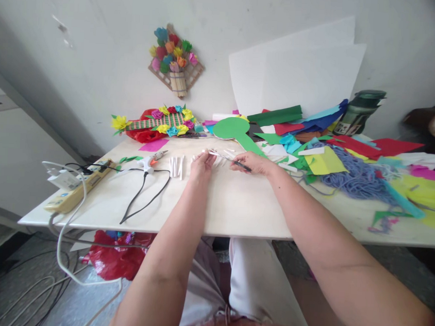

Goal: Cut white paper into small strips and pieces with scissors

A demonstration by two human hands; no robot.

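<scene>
In the head view, my left hand (202, 165) is closed near the middle of the white table (247, 208), its fingertips pinched on what looks like a short white stick, mostly hidden. My right hand (252, 163) grips scissors (241, 165) with a dark handle. Their slim metal blades point left and reach my left fingertips. Several short white sticks (177, 167) lie side by side just left of my left hand. More white pieces are scattered between and behind the hands, partly covered.
A glue gun (149, 165) with a looping black cord lies left, beside a power strip (77, 187). A green paper shape (232, 129) leans behind my hands. Coloured paper, blue-grey yarn (359, 175) and a dark bottle (360, 112) crowd the right. A flower-trimmed craft piece (161, 122) stands back left.
</scene>
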